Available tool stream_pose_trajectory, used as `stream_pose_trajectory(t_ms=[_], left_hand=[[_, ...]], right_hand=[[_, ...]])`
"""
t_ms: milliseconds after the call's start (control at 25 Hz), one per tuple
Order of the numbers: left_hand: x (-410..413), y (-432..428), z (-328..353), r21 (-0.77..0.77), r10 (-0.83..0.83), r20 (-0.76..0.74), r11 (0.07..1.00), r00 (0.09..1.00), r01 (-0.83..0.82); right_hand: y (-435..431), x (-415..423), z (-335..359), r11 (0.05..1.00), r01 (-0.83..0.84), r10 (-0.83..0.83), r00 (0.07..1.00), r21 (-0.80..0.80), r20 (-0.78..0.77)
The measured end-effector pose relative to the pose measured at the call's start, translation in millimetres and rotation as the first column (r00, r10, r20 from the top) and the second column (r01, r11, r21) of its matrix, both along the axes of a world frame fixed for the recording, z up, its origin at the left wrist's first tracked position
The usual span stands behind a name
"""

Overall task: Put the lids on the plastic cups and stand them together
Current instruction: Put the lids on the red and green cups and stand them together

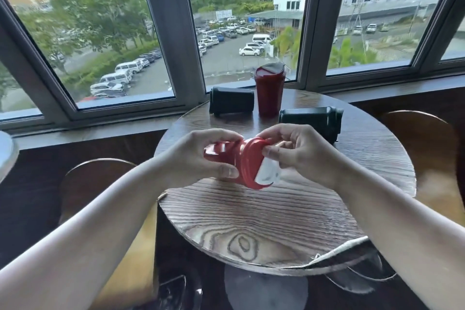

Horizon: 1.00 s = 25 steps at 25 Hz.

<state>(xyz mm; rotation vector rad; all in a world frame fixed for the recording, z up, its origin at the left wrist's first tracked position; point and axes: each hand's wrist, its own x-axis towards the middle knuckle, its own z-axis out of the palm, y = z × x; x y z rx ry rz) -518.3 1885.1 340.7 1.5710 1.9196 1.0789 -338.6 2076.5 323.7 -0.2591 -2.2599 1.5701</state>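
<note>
My left hand point(201, 156) grips a red plastic cup point(221, 156) held sideways above the round wooden table point(251, 221). My right hand point(299, 151) presses a red lid point(250, 163) with a white flap against the cup's mouth, fingers on its rim. At the far side of the table a second red cup point(269, 93) stands upright with a lid on top. Two dark green cups lie on their sides: one point(231, 101) left of the upright cup, the other point(310, 121) to its right, partly behind my right hand.
Wooden chairs stand left point(95, 184) and right point(422, 153) of the table. A window ledge point(100, 131) and large windows run behind. A white cloth edge point(337, 251) hangs at the table's near right rim.
</note>
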Motion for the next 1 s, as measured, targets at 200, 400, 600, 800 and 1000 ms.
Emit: stream_pose_trajectory(t_ms=[200,400,600,800,1000], left_hand=[[-19.5,9.4,-15.2,0.139,0.048,0.258,0.987,0.965,-0.086],[-38.3,6.1,-25.0,0.134,0.109,0.54,0.968,0.834,-0.213],[-55.2,-3.6,-31.2,0.141,0.072,0.665,0.966,0.744,-0.219],[-67.5,-5.6,-35.3,0.14,0.088,0.658,0.961,0.748,-0.237],[-81.3,-3.9,-37.8,0.152,0.078,0.618,0.964,0.782,-0.217]], right_hand=[[5.5,-36.1,23.7,0.971,0.207,-0.2,0.977,0.119,-0.068],[-7.5,-64.5,34.2,0.951,0.186,-0.175,0.982,0.248,-0.066],[-16.7,-75.3,26.0,0.943,0.13,-0.117,0.991,0.306,-0.06],[-5.9,-80.5,32.4,0.964,0.073,-0.076,0.997,0.257,0.003],[-1.8,-73.3,36.2,0.954,0.142,-0.15,0.989,0.263,0.009]])
